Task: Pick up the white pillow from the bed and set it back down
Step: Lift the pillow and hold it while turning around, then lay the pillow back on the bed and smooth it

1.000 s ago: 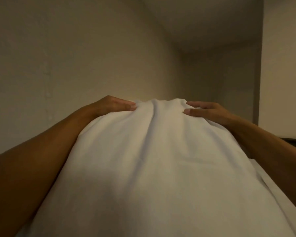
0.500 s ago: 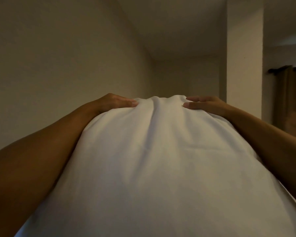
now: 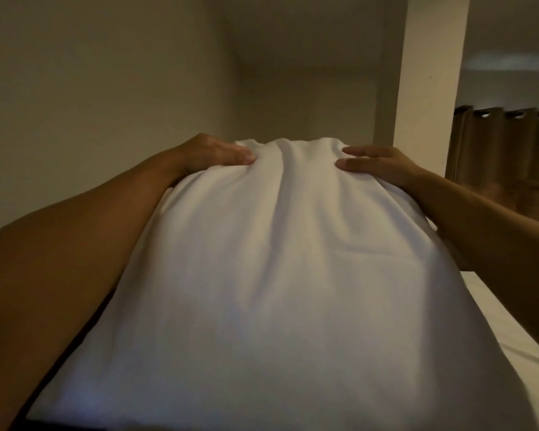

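Holding the white pillow (image 3: 293,275) up in front of me, I have both hands clamped on its far top edge. My left hand (image 3: 212,155) curls over the top left corner, its fingers (image 3: 241,157) pressed flat into the fabric and bunching it into folds. My right hand (image 3: 377,168) sits at the top right corner, fingers extended and laid against the cloth, with the thumb side hidden behind the pillow, so I judge it a pinch grip rather than see it whole. Both forearms run up along the pillow's long sides.

The pillow fills most of the view, tilted up and away from me, long creases running down from the two grips. I see walls and a ceiling behind it, a pale pillar (image 3: 430,88) to the right and brown curtains (image 3: 504,144) beyond that. A strip of the white bed (image 3: 511,331) shows at the lower right, below the pillow's right edge. Whether the pillow's near end rests on the bed or hangs clear I cannot tell; its lower edge is cut off at the bottom of the view.

My reading is that the pickup is done or nearly so, since the far end is plainly raised. What is left is the second half: lowering it onto the bed and letting go with both hands.
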A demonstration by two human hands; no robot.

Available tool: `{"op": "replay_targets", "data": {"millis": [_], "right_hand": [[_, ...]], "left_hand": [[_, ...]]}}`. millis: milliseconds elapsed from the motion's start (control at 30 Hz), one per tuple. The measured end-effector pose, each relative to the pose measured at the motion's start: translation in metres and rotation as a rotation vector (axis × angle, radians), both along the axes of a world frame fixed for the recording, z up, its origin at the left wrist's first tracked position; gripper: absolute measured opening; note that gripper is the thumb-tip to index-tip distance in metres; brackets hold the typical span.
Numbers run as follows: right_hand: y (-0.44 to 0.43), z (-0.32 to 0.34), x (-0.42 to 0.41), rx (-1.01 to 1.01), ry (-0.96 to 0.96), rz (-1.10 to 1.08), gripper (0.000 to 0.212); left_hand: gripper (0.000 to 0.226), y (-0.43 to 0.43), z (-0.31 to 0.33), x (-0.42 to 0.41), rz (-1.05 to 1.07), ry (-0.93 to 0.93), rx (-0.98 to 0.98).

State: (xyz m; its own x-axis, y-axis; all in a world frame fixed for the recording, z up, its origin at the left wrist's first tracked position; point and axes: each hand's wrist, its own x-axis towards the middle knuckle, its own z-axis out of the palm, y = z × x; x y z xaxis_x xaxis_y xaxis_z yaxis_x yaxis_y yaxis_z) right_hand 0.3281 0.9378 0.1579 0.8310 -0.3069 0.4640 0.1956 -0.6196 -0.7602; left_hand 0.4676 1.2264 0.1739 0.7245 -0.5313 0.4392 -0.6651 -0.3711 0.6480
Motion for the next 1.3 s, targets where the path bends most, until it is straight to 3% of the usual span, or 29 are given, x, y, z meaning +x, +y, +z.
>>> {"op": "replay_targets", "data": {"millis": [200,567,800,1300], "right_hand": [[0.001,-0.036,0.029,0.054,0.001,-0.044,0.057],[-0.020,-0.116,0.098,0.204,0.179,-0.006,0.057],[-0.023,-0.163,0.135,0.217,0.267,-0.012,0.060],[-0.024,-0.220,0.166,0.197,0.355,-0.062,0.059]], "left_hand": [[0.069,-0.008,-0.033,0.044,-0.042,0.048,-0.014],[0.054,-0.027,-0.107,0.112,-0.028,0.193,0.102],[0.059,-0.032,-0.156,0.146,-0.014,0.267,0.127],[0.047,-0.035,-0.225,0.176,0.004,0.432,0.079]]}}
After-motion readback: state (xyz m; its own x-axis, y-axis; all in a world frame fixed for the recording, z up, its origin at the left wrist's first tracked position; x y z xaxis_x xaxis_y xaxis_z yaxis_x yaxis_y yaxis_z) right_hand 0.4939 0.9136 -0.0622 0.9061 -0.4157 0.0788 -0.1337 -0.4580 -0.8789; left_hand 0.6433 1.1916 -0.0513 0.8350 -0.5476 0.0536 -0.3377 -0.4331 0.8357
